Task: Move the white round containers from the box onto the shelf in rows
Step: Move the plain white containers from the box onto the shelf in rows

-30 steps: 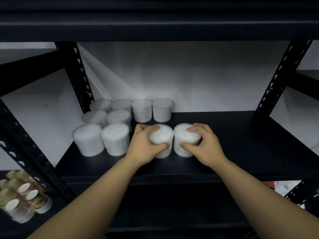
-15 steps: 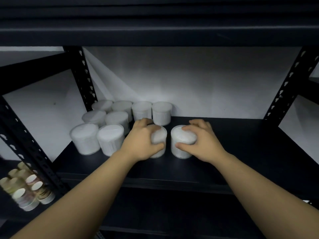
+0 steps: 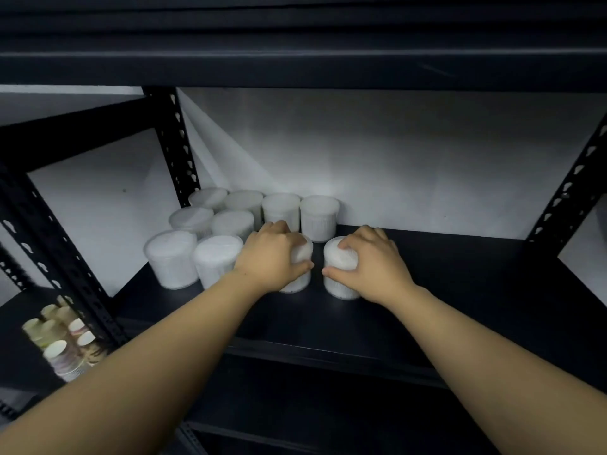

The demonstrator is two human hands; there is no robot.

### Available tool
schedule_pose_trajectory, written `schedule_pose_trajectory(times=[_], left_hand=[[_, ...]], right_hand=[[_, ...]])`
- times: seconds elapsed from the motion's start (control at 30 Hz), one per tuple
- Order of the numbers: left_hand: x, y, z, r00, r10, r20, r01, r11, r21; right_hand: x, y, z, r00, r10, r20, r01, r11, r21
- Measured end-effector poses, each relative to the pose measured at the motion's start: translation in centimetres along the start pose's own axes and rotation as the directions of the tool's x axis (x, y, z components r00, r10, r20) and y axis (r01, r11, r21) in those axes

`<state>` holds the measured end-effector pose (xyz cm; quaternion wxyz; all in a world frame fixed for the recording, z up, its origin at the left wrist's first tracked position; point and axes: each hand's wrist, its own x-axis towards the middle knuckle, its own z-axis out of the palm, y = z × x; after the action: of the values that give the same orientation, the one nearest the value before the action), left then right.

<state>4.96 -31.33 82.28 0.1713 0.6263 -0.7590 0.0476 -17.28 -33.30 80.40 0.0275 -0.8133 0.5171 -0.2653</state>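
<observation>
Several white round containers (image 3: 170, 257) stand in rows at the back left of the black shelf (image 3: 460, 290). My left hand (image 3: 272, 257) grips one more white container (image 3: 300, 274) from above, standing on the shelf just right of the front row. Beside it, my right hand (image 3: 374, 264) grips another white container (image 3: 340, 267) the same way. The two held containers stand close together with a small gap between them. The box is out of view.
A black upper shelf (image 3: 295, 60) hangs low overhead. Perforated black uprights stand at the left (image 3: 174, 142) and right (image 3: 571, 188). Paper cups (image 3: 62, 343) sit on a lower level at the bottom left. The shelf's right half is bare dark board.
Both hands have slid their containers farther back on the shelf, toward the standing rows. The grips are unchanged.
</observation>
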Motion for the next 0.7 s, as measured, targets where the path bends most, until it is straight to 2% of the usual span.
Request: schedule_pose_trajectory(times=[0.27, 0.43, 0.7], left_hand=[[3.7, -2.6, -0.5, 0.988, -0.006, 0.156, 0.006, 1.0, 0.0], [5.1, -3.7, -0.4, 0.983, 0.018, 0.184, -0.017, 1.0, -0.01], [5.6, -4.9, -0.3, 0.979, 0.042, 0.199, -0.038, 0.999, -0.024]], right_hand=[[3.1, -0.5, 1.7, 0.994, 0.009, 0.109, -0.012, 0.999, 0.032], [4.2, -0.8, 2.4, 0.992, 0.027, 0.122, -0.037, 0.996, 0.083], [4.7, -1.5, 2.8, 0.989, 0.074, 0.128, -0.083, 0.995, 0.063]])
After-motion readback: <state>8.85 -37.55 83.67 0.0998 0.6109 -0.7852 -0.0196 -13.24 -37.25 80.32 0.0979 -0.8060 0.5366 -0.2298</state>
